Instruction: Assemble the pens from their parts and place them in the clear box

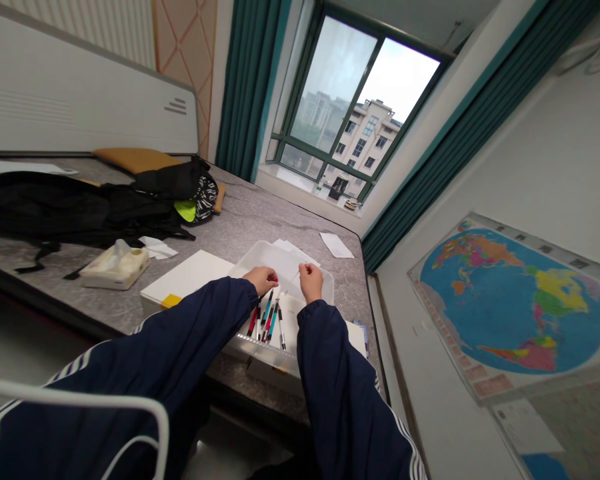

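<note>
Tissue box [114, 267], black bag [80, 207], world map [520, 303], window [355, 113].

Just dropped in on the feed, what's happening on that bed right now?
A person in a dark blue striped jacket works over a clear plastic tray on the grey bed surface. The left hand and right hand are raised close together above a row of pens, each pinching something too small to identify. A tissue box and black bag lie to the left.
</note>
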A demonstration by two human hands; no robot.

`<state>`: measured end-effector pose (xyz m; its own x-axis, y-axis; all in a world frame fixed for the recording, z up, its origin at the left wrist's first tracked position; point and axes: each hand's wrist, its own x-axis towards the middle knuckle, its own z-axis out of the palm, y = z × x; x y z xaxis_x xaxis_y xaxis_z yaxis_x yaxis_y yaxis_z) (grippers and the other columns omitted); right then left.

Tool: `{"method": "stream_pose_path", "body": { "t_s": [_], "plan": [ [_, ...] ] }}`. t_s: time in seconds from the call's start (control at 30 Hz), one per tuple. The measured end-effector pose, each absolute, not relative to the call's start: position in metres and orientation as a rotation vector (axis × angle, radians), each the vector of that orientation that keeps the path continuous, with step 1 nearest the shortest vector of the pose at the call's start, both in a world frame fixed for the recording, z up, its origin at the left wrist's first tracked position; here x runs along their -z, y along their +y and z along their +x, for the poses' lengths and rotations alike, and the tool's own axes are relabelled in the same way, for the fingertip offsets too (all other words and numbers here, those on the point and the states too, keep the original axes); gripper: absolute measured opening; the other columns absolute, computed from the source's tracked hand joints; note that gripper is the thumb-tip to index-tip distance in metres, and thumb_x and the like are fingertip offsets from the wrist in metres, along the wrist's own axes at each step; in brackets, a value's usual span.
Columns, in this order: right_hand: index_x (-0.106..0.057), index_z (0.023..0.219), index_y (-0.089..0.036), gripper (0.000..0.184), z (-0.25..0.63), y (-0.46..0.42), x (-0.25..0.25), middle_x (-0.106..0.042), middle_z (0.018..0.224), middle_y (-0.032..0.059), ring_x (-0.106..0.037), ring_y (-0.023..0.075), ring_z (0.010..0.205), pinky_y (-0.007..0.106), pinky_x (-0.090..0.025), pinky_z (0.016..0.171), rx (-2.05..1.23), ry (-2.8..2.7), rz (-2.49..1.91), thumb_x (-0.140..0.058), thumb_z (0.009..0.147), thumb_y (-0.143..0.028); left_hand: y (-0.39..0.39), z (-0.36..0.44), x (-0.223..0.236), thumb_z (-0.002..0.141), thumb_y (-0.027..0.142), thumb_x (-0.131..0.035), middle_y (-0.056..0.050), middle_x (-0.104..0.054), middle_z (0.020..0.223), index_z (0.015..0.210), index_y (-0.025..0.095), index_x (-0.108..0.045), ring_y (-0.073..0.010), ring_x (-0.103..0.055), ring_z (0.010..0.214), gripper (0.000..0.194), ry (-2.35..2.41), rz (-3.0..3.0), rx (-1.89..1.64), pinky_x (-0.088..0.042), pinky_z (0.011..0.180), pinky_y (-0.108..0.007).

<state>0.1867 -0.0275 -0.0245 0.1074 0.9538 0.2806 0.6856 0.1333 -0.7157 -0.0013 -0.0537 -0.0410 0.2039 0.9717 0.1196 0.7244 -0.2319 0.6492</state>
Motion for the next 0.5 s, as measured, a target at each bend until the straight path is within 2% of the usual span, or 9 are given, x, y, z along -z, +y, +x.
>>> {"method": "stream_pose_path", "body": {
  "t_s": [0.1, 0.17, 0.27, 0.33, 0.4, 0.5],
  "plan": [
    [-0.067, 0.105, -0.013, 0.034, 0.188, -0.029, 0.035, -0.07, 0.088, 0.0082, -0.063, 0.021, 0.088, 0.03, -0.046, 0.083, -0.432, -1.772, -1.797, -0.066, 0.078, -0.035, -0.054, -0.001, 0.04, 0.077, 0.033, -0.064, -0.004, -0.074, 0.089, 0.087, 0.019, -0.073, -0.0181, -0.066, 0.088, 0.019, 1.568, 2.038, -0.731, -0.047, 0.08, -0.025],
    [-0.068, 0.102, -0.013, 0.034, 0.186, -0.032, 0.041, -0.07, 0.09, 0.0097, -0.064, 0.0208, 0.086, 0.03, -0.047, 0.081, -0.505, -1.896, -1.827, -0.071, 0.074, -0.033, -0.054, -0.001, 0.04, 0.077, 0.034, -0.064, -0.005, -0.074, 0.09, 0.087, 0.019, -0.073, -0.0182, -0.066, 0.087, 0.02, 1.57, 2.033, -0.733, -0.047, 0.078, -0.025],
    [-0.072, 0.089, -0.016, 0.02, 0.181, -0.038, 0.045, -0.069, 0.074, 0.004, -0.061, 0.0147, 0.065, 0.026, -0.047, 0.066, -0.824, -2.132, -1.717, -0.072, 0.075, -0.029, -0.055, -0.001, 0.039, 0.077, 0.034, -0.064, -0.004, -0.074, 0.089, 0.087, 0.019, -0.073, -0.0179, -0.066, 0.086, 0.02, 1.572, 2.024, -0.737, -0.048, 0.075, -0.024],
    [-0.073, 0.092, -0.018, 0.022, 0.176, -0.042, 0.043, -0.065, 0.063, -0.0008, -0.054, 0.0108, 0.051, 0.023, -0.043, 0.054, -1.093, -2.237, -1.571, -0.074, 0.073, -0.029, -0.055, -0.001, 0.039, 0.077, 0.033, -0.063, -0.004, -0.074, 0.089, 0.087, 0.019, -0.073, -0.0176, -0.066, 0.085, 0.02, 1.555, 2.021, -0.758, -0.048, 0.075, -0.024],
    [-0.073, 0.095, -0.019, 0.027, 0.173, -0.046, 0.04, -0.062, 0.059, -0.0031, -0.049, 0.0085, 0.045, 0.02, -0.039, 0.046, -1.256, -2.253, -1.453, -0.076, 0.071, -0.031, -0.054, 0.0, 0.038, 0.077, 0.033, -0.062, -0.003, -0.074, 0.09, 0.087, 0.019, -0.073, -0.0172, -0.066, 0.085, 0.02, 1.516, 2.016, -0.793, -0.049, 0.076, -0.024],
    [-0.072, 0.085, -0.018, 0.018, 0.17, -0.049, 0.037, -0.062, 0.061, -0.0028, -0.048, 0.0076, 0.046, 0.019, -0.036, 0.044, -1.301, -2.188, -1.411, -0.074, 0.073, -0.031, -0.053, 0.001, 0.038, 0.078, 0.033, -0.062, -0.003, -0.074, 0.089, 0.087, 0.019, -0.072, -0.0166, -0.066, 0.085, 0.019, 1.445, 2.003, -0.861, -0.049, 0.078, -0.024]
  ]
}}
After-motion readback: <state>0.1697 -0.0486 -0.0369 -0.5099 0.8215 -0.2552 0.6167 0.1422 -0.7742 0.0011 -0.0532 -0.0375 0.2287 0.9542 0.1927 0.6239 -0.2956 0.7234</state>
